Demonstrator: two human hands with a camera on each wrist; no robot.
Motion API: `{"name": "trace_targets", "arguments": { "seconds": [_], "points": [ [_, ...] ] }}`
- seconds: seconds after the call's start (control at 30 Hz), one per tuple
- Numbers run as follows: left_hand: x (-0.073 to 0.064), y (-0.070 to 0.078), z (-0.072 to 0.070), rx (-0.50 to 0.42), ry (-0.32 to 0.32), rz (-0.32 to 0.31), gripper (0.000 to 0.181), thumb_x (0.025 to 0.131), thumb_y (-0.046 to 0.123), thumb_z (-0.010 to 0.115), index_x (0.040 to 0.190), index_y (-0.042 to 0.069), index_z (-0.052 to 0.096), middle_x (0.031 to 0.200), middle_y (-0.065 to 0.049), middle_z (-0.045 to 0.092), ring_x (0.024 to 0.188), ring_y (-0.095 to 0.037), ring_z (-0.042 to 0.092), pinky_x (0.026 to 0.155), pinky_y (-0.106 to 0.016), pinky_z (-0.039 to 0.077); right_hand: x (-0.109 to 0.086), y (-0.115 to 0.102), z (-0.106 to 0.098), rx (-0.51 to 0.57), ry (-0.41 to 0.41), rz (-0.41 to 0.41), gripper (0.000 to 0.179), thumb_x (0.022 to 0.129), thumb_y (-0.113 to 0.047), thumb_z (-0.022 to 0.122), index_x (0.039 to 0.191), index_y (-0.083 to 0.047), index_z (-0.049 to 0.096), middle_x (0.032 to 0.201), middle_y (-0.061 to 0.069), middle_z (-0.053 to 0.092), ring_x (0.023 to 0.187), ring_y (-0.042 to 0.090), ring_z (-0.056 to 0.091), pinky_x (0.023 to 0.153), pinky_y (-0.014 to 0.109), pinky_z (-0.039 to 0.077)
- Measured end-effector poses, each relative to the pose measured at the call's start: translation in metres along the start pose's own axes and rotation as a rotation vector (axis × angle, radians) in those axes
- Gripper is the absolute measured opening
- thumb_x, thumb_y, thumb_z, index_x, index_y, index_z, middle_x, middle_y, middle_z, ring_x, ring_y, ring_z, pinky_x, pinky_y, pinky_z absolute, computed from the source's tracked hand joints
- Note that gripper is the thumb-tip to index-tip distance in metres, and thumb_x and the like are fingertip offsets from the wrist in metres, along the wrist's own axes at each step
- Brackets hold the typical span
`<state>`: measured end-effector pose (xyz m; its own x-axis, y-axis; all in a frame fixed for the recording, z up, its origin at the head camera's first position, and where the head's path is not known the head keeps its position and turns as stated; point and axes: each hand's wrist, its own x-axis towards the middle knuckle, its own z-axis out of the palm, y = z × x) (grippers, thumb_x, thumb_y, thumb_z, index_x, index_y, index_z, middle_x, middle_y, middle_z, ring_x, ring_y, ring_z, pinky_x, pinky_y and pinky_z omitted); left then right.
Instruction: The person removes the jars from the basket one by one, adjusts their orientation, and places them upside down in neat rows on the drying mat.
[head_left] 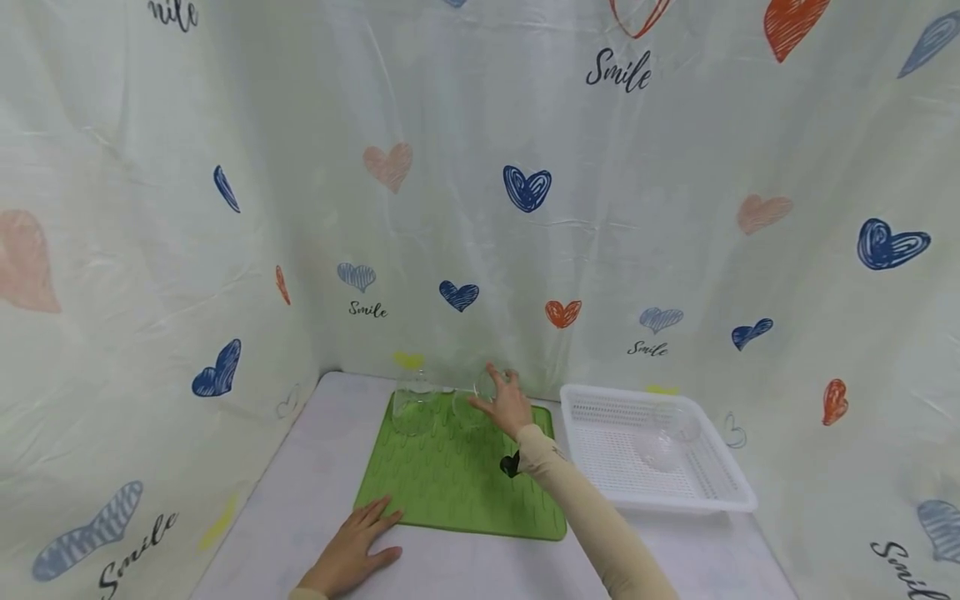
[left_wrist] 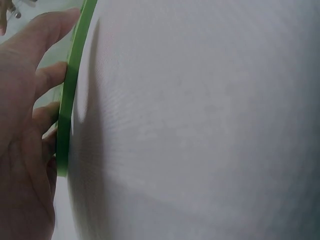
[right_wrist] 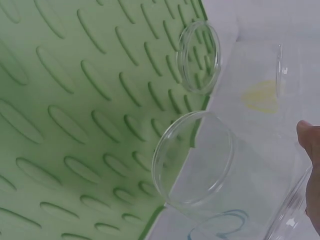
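Observation:
My right hand (head_left: 510,408) reaches to the back of the green mat (head_left: 450,492) and holds a clear drinking glass (right_wrist: 192,159) by its upper end, thumb and fingers spread around it. The glass has its rim toward the mat; whether the rim touches is hard to tell. A second clear glass (head_left: 414,408) stands rim-down to its left, at the mat's back left corner. At the mat's front left, my left hand (head_left: 354,543) lies with straight, spread fingers, its fingertips resting on the mat edge.
A white perforated plastic basket (head_left: 652,498) sits on the table (head_left: 465,567) right of the mat, with clear glassware (head_left: 678,423) inside. Behind and at both sides hangs a pale curtain (head_left: 465,233) printed with hearts.

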<state>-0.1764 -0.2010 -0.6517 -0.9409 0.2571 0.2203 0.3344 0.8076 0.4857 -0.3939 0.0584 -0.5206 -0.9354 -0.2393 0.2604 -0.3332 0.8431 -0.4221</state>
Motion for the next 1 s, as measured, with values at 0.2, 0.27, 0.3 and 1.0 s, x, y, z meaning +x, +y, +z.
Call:
{"name": "trace_targets", "arguments": {
  "seconds": [0.2, 0.27, 0.3, 1.0],
  "points": [
    [0.004, -0.002, -0.001, -0.044, -0.055, -0.030, 0.063, 0.089, 0.055, 0.058, 0.135, 0.013, 0.057, 0.150, -0.016, 0.040, 0.138, -0.042, 0.034, 0.110, -0.063, 0.026, 0.002, 0.002, 0.005, -0.029, 0.013, -0.004, 0.086, 0.081, -0.060, 0.067, 0.151, -0.021, 0.034, 0.145, 0.028, 0.037, 0.048, 0.015, 0.045, 0.039, 0.026, 0.031],
    [0.005, -0.003, -0.001, -0.050, -0.062, -0.030, 0.063, 0.089, 0.055, 0.058, 0.135, 0.013, 0.056, 0.151, -0.017, 0.040, 0.138, -0.042, 0.034, 0.111, -0.063, 0.025, 0.002, 0.003, 0.008, -0.039, 0.012, -0.003, 0.086, 0.081, -0.060, 0.067, 0.151, -0.022, 0.034, 0.145, 0.028, 0.036, 0.049, 0.015, 0.044, 0.039, 0.025, 0.030],
    [0.005, -0.003, -0.001, -0.052, -0.064, -0.029, 0.063, 0.089, 0.055, 0.058, 0.136, 0.013, 0.056, 0.151, -0.017, 0.040, 0.138, -0.042, 0.033, 0.111, -0.063, 0.025, 0.002, 0.003, 0.009, -0.036, 0.015, -0.005, 0.086, 0.081, -0.059, 0.068, 0.150, -0.022, 0.034, 0.145, 0.029, 0.036, 0.050, 0.015, 0.044, 0.039, 0.025, 0.030],
    [0.005, 0.001, -0.010, -0.077, -0.086, -0.028, 0.061, 0.089, 0.052, 0.060, 0.133, 0.009, 0.058, 0.148, -0.021, 0.041, 0.135, -0.047, 0.036, 0.106, -0.067, 0.029, -0.005, 0.004, 0.033, 0.166, -0.013, -0.012, 0.081, 0.083, -0.045, 0.073, 0.146, -0.009, 0.038, 0.153, 0.029, 0.025, 0.128, 0.053, 0.041, 0.092, 0.061, 0.048]
  ]
}}
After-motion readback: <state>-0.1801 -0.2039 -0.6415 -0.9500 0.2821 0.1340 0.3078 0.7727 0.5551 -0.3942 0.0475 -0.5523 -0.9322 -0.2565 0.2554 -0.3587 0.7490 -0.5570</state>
